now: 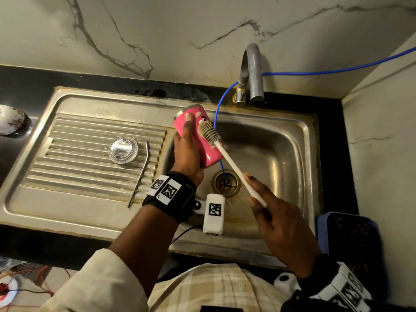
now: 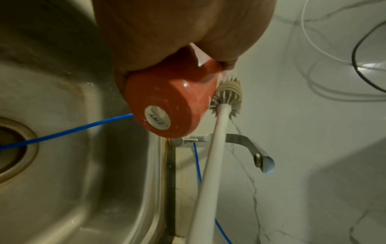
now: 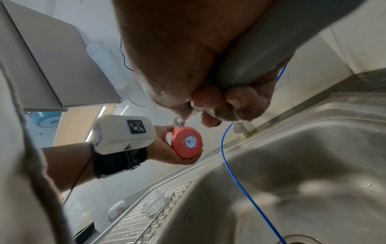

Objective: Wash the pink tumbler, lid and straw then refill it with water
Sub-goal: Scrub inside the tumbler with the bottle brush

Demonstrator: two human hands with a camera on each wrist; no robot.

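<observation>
My left hand (image 1: 188, 152) grips the pink tumbler (image 1: 203, 145) around its side, tilted over the sink basin (image 1: 276, 158) with its mouth pointing away. Its base with a round sticker (image 2: 157, 120) faces the left wrist camera, and the tumbler (image 3: 186, 142) also shows in the right wrist view. My right hand (image 1: 270, 210) holds the white handle of a bottle brush (image 1: 234, 167). The brush's grey bristle head (image 1: 209, 132) lies against the tumbler's outer side; the bristle head (image 2: 226, 99) touches the pink wall. The clear lid (image 1: 123, 150) and the metal straw (image 1: 140, 174) lie on the ribbed drainboard.
A steel tap (image 1: 253, 70) stands behind the basin, not running. A thin blue tube (image 1: 217, 113) runs from the wall down into the drain (image 1: 226, 183). A dark-filled blue tray (image 1: 351, 239) sits on the right counter, a white bowl (image 1: 11, 119) at the far left.
</observation>
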